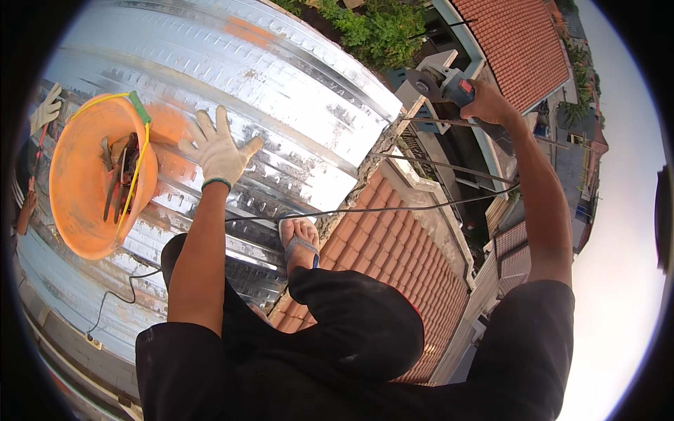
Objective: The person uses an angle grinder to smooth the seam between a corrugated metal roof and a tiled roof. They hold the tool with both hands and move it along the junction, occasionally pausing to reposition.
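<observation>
- Watching from afar through the head view, I've got the angle grinder, a dark-bodied power tool with a red patch and a thin grey disc (458, 90), out at upper right, beyond the rough edge of the silver corrugated metal sheeting (330, 105).
- My bare right hand (488, 105) has it: fingers wrapped round the body, one-handed, arm stretched well out. Whether the disc touches anything, I can't tell.
- I'd call it dense and front-heavy, hard-cased, liable to dip and twist at this reach. The disc looks the fragile part; a sideways knock could chip it.
- Best hold, I judge: the body behind the head, with a second hand steadying it, palms well clear of the disc.
- Over on the left, my left hand, in an off-white knitted glove (223, 151), has its fingers spread wide over the sheeting, gripping nothing; contact is unclear.
- Here's the long black cable (393, 209), crossing by the sandalled foot (298, 235) toward the right arm. Probably the grinder's lead; I'd expect it to drag.
- Beside the glove sits a wide orange plastic basin (70, 182) with hand tools inside.
</observation>
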